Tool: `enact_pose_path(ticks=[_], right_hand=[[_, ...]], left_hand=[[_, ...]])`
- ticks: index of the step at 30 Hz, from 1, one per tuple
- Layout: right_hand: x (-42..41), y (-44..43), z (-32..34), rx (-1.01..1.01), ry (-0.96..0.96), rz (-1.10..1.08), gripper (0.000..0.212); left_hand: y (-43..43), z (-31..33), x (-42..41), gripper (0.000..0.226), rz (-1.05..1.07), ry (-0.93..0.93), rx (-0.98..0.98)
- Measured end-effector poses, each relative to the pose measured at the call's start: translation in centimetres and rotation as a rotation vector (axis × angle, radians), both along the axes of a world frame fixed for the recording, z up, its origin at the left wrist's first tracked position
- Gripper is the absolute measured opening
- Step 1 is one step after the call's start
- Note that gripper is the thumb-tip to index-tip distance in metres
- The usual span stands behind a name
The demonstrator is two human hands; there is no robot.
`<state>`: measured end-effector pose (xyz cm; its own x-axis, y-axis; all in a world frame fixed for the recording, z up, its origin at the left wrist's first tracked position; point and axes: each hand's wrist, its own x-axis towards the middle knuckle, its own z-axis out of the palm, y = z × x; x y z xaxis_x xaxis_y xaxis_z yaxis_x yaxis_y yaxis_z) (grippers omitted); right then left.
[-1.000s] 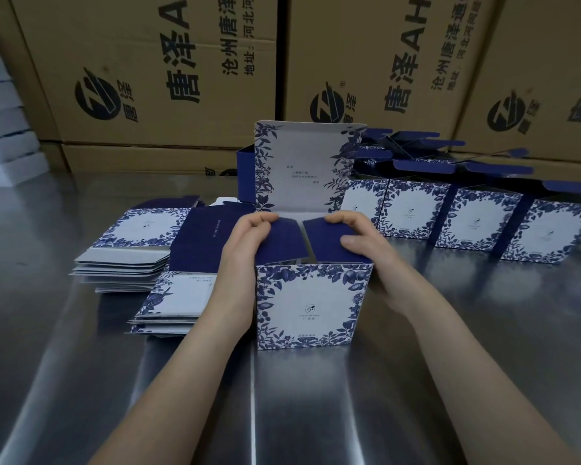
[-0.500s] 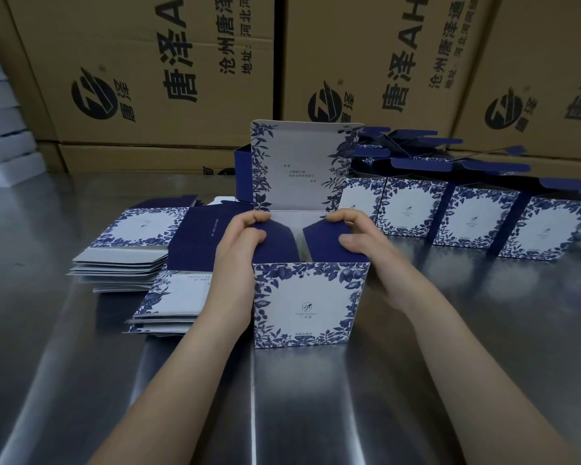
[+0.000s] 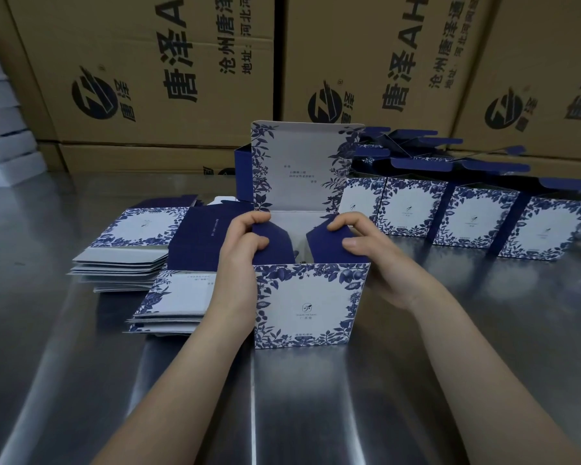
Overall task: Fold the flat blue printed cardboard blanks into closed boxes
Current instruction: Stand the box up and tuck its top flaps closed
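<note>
A blue-and-white floral box [image 3: 307, 305] stands upright on the steel table, its lid raised behind. My left hand [image 3: 240, 263] grips the left navy side flap [image 3: 275, 245]. My right hand [image 3: 373, 256] pinches the right navy flap [image 3: 329, 246]. Both flaps slope inward over the opening with a gap between them. Two stacks of flat blanks [image 3: 121, 260] [image 3: 171, 307] lie to the left of the box. A row of erected boxes [image 3: 470, 218] with open lids stands at the back right.
Large brown shipping cartons [image 3: 168, 72] line the far edge of the steel table [image 3: 416, 380]. White flat packs [image 3: 4, 135] are piled at the far left. A navy box [image 3: 244, 172] stands behind the raised lid.
The two navy side flaps have spread apart, and the gap between them over the opening is wider. Both hands stay on the flaps; the box has not shifted.
</note>
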<state>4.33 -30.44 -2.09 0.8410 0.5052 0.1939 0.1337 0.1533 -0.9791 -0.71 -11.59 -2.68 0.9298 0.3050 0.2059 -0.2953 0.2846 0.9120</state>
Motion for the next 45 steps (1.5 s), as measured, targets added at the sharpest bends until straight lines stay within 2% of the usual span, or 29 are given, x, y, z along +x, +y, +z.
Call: enact_pose_path(ticks=[8, 14, 21, 27, 36, 40, 45], right_hand=[[-0.37, -0.15, 0.15, -0.031, -0.044, -0.024, 0.032], [-0.52, 0.18, 0.46, -0.047, -0.046, -0.086, 0.019], [-0.31, 0.34, 0.28, -0.057, -0.076, -0.111, 0.020], [-0.19, 0.36, 0.07, 0.002, -0.122, -0.131, 0.039], [-0.03, 0.24, 0.28, 0.058, -0.287, -0.284, 0.067], [0.02, 0.31, 0.32, 0.056, -0.347, -0.333, 0.064], [0.17, 0.49, 0.17, 0.095, -0.332, -0.353, 0.043]], left_hand=[[-0.03, -0.18, -0.06, 0.029, -0.003, -0.055, 0.025], [-0.13, -0.19, -0.09, 0.036, 0.071, -0.064, 0.036], [-0.01, -0.21, 0.05, 0.038, 0.089, -0.054, 0.061], [-0.13, -0.22, 0.17, 0.035, 0.061, -0.020, 0.016], [-0.23, -0.12, 0.04, 0.035, 0.058, 0.009, -0.007], [-0.28, 0.00, 0.12, 0.034, 0.063, -0.004, -0.014], [-0.18, -0.03, 0.05, 0.039, 0.104, -0.104, 0.042]])
